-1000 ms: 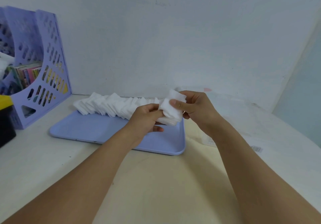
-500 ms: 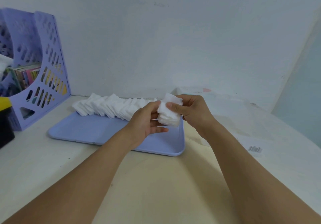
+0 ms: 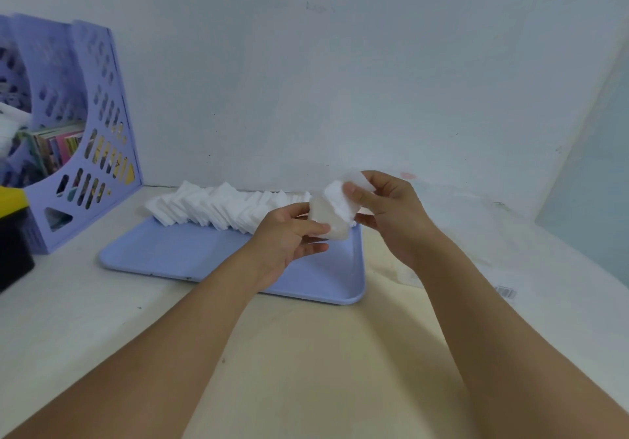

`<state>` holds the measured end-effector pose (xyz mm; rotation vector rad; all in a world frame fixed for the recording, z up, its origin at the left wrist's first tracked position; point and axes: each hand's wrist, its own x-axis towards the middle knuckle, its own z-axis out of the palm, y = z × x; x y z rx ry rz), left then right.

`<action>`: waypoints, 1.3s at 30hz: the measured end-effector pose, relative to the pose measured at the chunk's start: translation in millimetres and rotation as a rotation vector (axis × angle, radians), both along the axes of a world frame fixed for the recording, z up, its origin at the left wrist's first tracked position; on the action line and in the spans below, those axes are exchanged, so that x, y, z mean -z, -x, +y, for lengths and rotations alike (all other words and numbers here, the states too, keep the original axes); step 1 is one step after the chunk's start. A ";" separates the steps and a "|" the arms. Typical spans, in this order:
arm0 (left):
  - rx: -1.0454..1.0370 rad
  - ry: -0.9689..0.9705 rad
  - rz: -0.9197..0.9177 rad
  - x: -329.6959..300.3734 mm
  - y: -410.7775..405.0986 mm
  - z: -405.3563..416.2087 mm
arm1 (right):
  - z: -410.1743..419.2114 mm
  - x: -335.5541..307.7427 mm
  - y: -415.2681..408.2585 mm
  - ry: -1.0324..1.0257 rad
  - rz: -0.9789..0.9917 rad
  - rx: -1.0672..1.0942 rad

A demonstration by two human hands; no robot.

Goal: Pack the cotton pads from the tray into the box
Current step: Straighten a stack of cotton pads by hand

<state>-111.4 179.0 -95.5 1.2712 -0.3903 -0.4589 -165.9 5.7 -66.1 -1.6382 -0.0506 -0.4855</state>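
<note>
While no writing is legible, both hands (image 3: 340,224) grip cotton pads (image 3: 340,200) above the tray (image 3: 190,254).

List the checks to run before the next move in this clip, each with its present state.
1. Left hand grip on the small clear box: ok, fingers curled round it.
2. Right hand grip on the stack of pads: ok, pinched.
3. Stack lined up with the box mouth: cannot tell, edges blur together.
4. Pads left on the tray: ok, a row lies along its far side.
5. Box held above the tray: ok.
</note>
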 end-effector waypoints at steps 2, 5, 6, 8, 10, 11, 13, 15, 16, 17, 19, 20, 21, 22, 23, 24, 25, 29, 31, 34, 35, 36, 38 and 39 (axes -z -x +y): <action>-0.022 -0.004 0.016 0.8 -1.5 -1.1 | -9.6 -4.0 3.2 0.001 0.008 -0.035; -0.041 -0.020 -0.001 1.6 -2.7 -2.3 | -14.6 -8.4 7.4 0.061 0.023 -0.131; -0.031 -0.035 -0.026 1.7 -2.2 -2.6 | -12.8 -8.3 8.0 0.114 0.027 -0.134; -0.002 -0.068 -0.073 1.5 -0.3 -2.4 | -6.5 -6.5 7.5 0.260 0.032 -0.091; 0.023 -0.092 -0.100 0.9 1.5 -1.9 | -4.6 -2.8 4.8 0.380 0.032 -0.054; 0.029 -0.105 -0.111 1.0 1.7 -1.2 | -4.9 -1.8 4.0 0.421 0.029 -0.046; 0.037 -0.118 -0.123 0.5 2.8 -0.2 | -7.5 -1.7 2.8 0.461 0.025 -0.034; 0.044 -0.121 -0.124 0.1 3.4 0.0 | -8.4 -2.4 2.0 0.481 0.021 -0.022; 0.052 -0.119 -0.118 -0.4 3.9 0.4 | -7.9 -2.4 2.1 0.484 0.015 -0.019; 0.065 -0.109 -0.102 -1.2 4.0 0.8 | -7.1 -2.2 2.1 0.482 0.011 -0.017; 0.094 -0.054 -0.025 -2.7 4.7 1.0 | -6.8 -1.0 1.6 0.479 0.010 -0.011; 0.098 -0.018 0.024 -3.1 4.6 1.5 | -6.1 -0.6 1.3 0.471 0.010 -0.009; 0.092 0.008 0.058 -3.3 4.0 1.4 | -5.9 0.3 0.3 0.450 0.008 0.001; 0.082 0.013 0.069 -3.1 3.1 1.2 | -5.5 1.0 -0.5 0.420 -0.004 0.021; 0.074 0.010 0.066 -2.8 2.2 0.5 | -5.4 2.2 -1.8 0.389 -0.026 0.055; 0.071 0.007 0.062 -2.2 1.7 -0.2 | -4.3 3.2 -2.7 0.368 -0.055 0.096; 0.070 0.011 0.065 -2.0 1.6 -1.4 | -3.0 4.3 -3.3 0.356 -0.088 0.140; 0.046 0.064 0.118 -0.8 2.7 -4.2 | 6.2 9.6 -3.8 0.344 -0.167 0.307; 0.040 0.103 0.166 -1.0 2.6 -3.8 | 10.1 10.6 -3.6 0.348 -0.195 0.346; 0.033 0.138 0.215 -1.1 1.8 -2.3 | 12.2 8.0 -2.9 0.383 -0.172 0.334; 0.031 0.139 0.215 -0.5 1.6 -1.6 | 12.2 7.3 -3.1 0.396 -0.155 0.324; 0.035 0.134 0.208 -0.3 1.0 -1.4 | 11.7 6.3 -2.5 0.406 -0.137 0.314; 0.041 0.124 0.206 0.9 0.0 -1.0 | 10.4 5.3 -1.2 0.397 -0.097 0.283; 0.040 0.126 0.214 1.4 -0.6 -1.1 | 9.7 4.4 -0.1 0.355 -0.081 0.256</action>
